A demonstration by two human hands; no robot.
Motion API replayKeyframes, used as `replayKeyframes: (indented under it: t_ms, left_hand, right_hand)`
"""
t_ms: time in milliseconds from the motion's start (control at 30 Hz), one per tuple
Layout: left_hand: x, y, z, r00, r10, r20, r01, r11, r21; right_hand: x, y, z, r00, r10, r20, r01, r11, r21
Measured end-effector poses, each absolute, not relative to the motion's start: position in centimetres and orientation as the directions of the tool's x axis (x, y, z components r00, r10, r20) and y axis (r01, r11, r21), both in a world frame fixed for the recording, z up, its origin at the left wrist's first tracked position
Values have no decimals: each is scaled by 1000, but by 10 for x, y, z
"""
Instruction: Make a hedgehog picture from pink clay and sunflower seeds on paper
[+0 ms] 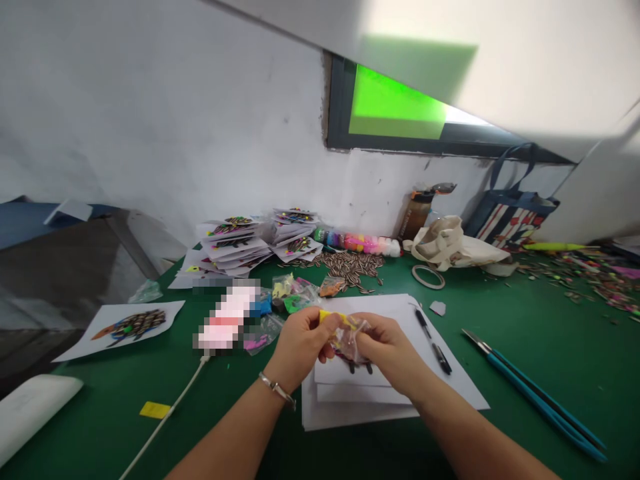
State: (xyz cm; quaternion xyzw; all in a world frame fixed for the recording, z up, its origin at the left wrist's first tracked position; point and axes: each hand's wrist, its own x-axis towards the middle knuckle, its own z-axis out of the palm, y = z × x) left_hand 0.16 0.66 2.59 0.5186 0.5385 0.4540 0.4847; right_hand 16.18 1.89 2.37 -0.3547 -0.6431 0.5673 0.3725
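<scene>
A small clear plastic bag [354, 341] with yellow clay-like stuff [330, 315] at its top is held up between my hands. My left hand [303, 339] pinches its left side, thumb over the yellow part. From the right, my right hand [387, 343] grips the bag with closed fingers. Directly below lies a stack of white paper sheets [350, 403]; dark marks on the top sheet show beneath the bag, the rest hidden by my hands. A black pen [433, 340] rests on the paper to the right.
Blue tweezers [540, 400] lie at right, a tape ring [428, 277] farther back. Small clay bags [295, 297], sunflower seeds [353, 267] and piles of decorated cards [235, 247] sit behind. A bottle [416, 213] and bags stand by the wall. A white cable [167, 413] crosses the left.
</scene>
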Motion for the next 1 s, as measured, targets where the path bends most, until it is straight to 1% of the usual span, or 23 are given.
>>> replayKeyframes:
  t_ms: [200, 267, 400, 533, 600, 733, 800, 867, 933, 1000]
  left_hand:
    - [1, 7, 26, 13, 998, -56, 70, 55, 996]
    - [1, 7, 25, 12, 998, -57, 58, 57, 997]
    - [0, 8, 23, -3, 998, -63, 37, 63, 997]
    - [1, 8, 24, -6, 997, -82, -36, 82, 996]
    - [1, 9, 24, -6, 995, -101, -90, 100, 991]
    - [0, 11, 24, 7, 985, -170, -220, 167, 961]
    - [-1, 11, 25, 42, 976, -214, -276, 217, 936]
    - [-2, 10, 25, 112, 962, -251, -311, 274, 910]
    - [-3, 9, 26, 196, 947, -256, -319, 308, 896]
    - [-3, 8, 26, 244, 941, -234, -320, 306, 897]
  right_hand:
    - [163, 22, 20, -471, 879, 66, 23, 87, -996]
    - [164, 23, 18, -452, 891, 47, 11, 58, -998]
    - [166, 28, 14, -421, 907, 32, -79, -1, -997]
    - [167, 31, 8, -424, 905, 31, -141, -32, -989]
    - [166, 32, 8, -413, 910, 45, -147, -18, -989]
    - [164, 32, 12, -342, 933, 112, -146, 65, -987]
    - [163, 31, 15, -305, 941, 143, -170, 94, -981]
    - [162, 30, 16, -280, 947, 157, -179, 109, -978]
    - [163, 30, 16, -275, 949, 156, -162, 114, -980]
    - [163, 31, 15, -288, 944, 158, -142, 121, -982]
